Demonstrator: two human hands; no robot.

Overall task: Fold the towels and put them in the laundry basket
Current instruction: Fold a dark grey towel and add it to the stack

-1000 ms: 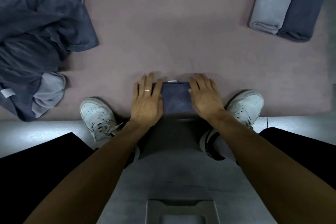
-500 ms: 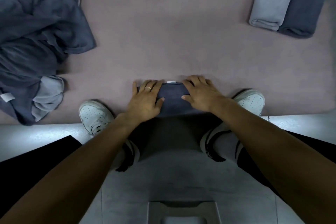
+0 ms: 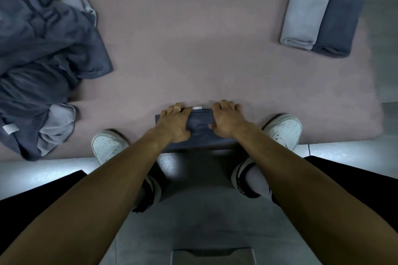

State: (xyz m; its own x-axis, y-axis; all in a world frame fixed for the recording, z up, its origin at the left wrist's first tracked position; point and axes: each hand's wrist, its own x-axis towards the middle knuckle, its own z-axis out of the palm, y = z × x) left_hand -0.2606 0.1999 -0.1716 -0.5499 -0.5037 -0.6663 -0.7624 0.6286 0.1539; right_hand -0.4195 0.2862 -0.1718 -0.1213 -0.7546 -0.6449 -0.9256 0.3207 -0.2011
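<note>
1. Head view, only one on offer. Person crouched at the near edge of a pink rug (image 3: 193, 54), white shoes either side.
2. Dark towel (image 3: 199, 126), narrow folded bundle, lies on the rug's near edge between the shoes, its near end reaching the grey floor.
3. Left hand (image 3: 175, 123) on the bundle's left part, fingers curled over the far edge, gripping cloth. A ring shows on one finger.
4. Right hand (image 3: 226, 120) on the right part, fingers curled over the far edge likewise, thumb tucked toward the middle. Both grips closed on the towel, not flat-pressing.
5. Judgement: step in hand looks like rolling or turning the far edge back toward the body. To do it well: keep both hands level so the edge stays square, hold tension even, tuck the first turn tight.
6. Far right: two finished rolls touching side by side, light grey roll (image 3: 305, 6) and dark roll (image 3: 340, 15).
7. Left: heap of unfolded towels (image 3: 47, 56), dark with light grey showing through. Much left to do.
8. Grey rim, possibly the laundry basket (image 3: 213, 254), at the nearest edge; cannot confirm.
9. Labels: small white tag (image 3: 197, 108) at the bundle's far edge, another on the heap; no writing readable.
</note>
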